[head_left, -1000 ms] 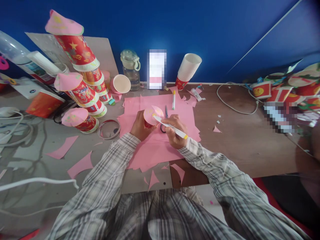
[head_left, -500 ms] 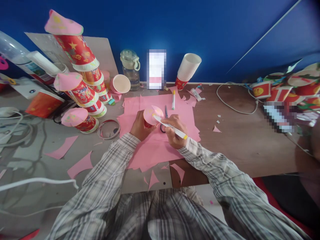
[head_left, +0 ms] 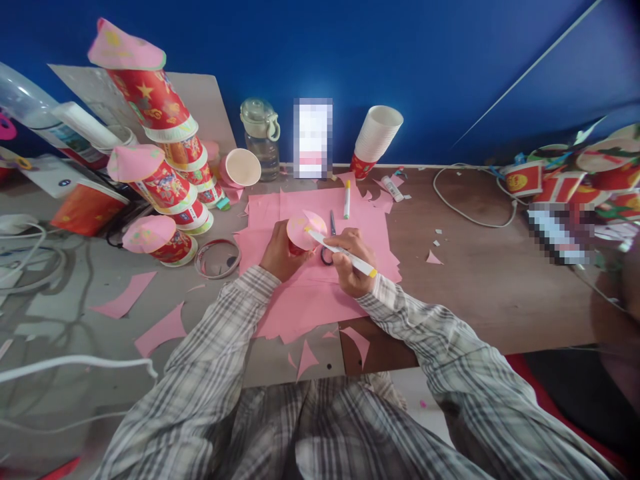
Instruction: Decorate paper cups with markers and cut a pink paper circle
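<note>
My left hand (head_left: 281,252) is closed round a red paper cup (head_left: 299,250) topped with a pink paper cone (head_left: 301,231). In my right hand (head_left: 356,259) is a white marker (head_left: 345,251) with a yellow end, its tip at the cone's surface. Yellow marks show near that tip. Partly behind my right hand, a pair of scissors (head_left: 328,253) lies on the pink paper sheets (head_left: 300,300). A second marker (head_left: 347,200), white with yellow and green ends, rests farther back on the sheets.
At left stand stacked red cups with pink cones (head_left: 170,173), beside a tape roll (head_left: 217,259). Behind are a water bottle (head_left: 260,140), a blurred bright screen (head_left: 313,139) and a stack of paper cups (head_left: 376,137). More cup pieces (head_left: 565,183) sit at right; pink scraps (head_left: 160,330) lie about.
The marker's rear end has shifted very slightly right, with its tip still at the cone. My left hand and the cup look unchanged.
</note>
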The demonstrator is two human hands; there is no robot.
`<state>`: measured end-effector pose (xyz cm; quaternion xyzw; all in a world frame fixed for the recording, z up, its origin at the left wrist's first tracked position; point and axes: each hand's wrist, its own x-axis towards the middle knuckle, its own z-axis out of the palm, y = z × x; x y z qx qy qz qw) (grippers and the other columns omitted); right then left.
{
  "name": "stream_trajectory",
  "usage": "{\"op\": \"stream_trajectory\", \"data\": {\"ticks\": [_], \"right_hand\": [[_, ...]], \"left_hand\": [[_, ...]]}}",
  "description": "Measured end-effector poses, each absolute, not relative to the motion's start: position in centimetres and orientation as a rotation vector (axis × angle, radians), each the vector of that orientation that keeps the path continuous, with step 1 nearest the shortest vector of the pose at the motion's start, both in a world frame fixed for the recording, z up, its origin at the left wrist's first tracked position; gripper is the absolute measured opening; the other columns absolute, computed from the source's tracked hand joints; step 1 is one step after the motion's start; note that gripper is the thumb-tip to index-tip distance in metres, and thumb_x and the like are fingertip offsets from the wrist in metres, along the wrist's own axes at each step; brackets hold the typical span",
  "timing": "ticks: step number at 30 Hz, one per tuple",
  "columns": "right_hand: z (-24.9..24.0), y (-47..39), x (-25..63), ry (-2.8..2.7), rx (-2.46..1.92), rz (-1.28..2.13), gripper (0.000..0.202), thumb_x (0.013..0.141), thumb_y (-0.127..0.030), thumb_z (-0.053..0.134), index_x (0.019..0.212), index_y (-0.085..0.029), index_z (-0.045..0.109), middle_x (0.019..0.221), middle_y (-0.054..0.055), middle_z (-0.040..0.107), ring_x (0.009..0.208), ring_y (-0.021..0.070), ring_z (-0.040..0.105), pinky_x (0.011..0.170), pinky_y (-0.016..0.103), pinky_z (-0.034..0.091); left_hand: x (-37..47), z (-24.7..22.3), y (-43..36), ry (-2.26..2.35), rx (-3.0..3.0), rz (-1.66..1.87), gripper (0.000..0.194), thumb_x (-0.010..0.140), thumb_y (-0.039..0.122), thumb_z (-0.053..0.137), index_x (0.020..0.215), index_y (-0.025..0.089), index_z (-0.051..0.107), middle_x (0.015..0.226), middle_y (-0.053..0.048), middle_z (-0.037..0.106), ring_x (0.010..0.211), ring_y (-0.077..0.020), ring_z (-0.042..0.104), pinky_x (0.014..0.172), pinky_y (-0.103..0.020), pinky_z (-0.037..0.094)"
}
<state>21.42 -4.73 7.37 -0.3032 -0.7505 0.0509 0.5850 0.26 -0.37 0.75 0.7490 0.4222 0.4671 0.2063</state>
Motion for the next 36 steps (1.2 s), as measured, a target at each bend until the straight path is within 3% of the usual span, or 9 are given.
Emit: {"op": "stream_trajectory", "data": {"ticks": [7, 19, 29, 36], "right_hand": [[7.5, -4.8, 21.4, -1.748, -0.716, 0.117, 0.038, 0.115, -0.052, 0.054, 0.115, -0.024, 0.080, 0.073, 0.000, 0.072, 0.064, 0.0210, 0.068, 0.076, 0.045, 0.060], [8.6, -5.0, 21.1, -1.734, -0.614, 0.103, 0.025, 0.115, -0.038, 0.059, 0.126, -0.026, 0.077, 0.084, 0.001, 0.079, 0.067, 0.0204, 0.069, 0.074, 0.043, 0.057], [8.0, -5.0, 21.3, -1.745, -0.692, 0.105, 0.032, 0.115, -0.046, 0.053, 0.118, -0.028, 0.079, 0.073, -0.001, 0.071, 0.059, 0.0209, 0.066, 0.074, 0.047, 0.060], [8.1, -5.1, 21.3, -1.755, -0.717, 0.098, 0.033, 0.114, -0.047, 0.054, 0.115, -0.026, 0.079, 0.077, 0.001, 0.076, 0.061, 0.0213, 0.068, 0.074, 0.047, 0.061]], "left_hand": [[0.1, 0.7, -0.3, 1.150, 2.126, 1.310, 0.081, 0.078, 0.020, 0.097, 0.147, 0.024, 0.054, 0.135, -0.012, 0.070, 0.129, -0.0358, 0.075, 0.104, -0.053, 0.068], [0.1, 0.6, -0.3, 1.161, 2.122, 1.296, 0.080, 0.078, 0.021, 0.097, 0.146, 0.024, 0.055, 0.135, -0.011, 0.070, 0.129, -0.0356, 0.074, 0.104, -0.053, 0.067], [0.0, 0.5, -0.2, 1.158, 2.120, 1.312, 0.080, 0.078, 0.020, 0.096, 0.147, 0.024, 0.055, 0.136, -0.012, 0.070, 0.129, -0.0364, 0.074, 0.105, -0.055, 0.067], [0.2, 0.5, -0.3, 1.155, 2.141, 1.338, 0.081, 0.078, 0.019, 0.096, 0.147, 0.024, 0.054, 0.135, -0.012, 0.071, 0.127, -0.0355, 0.075, 0.101, -0.053, 0.069]]}}
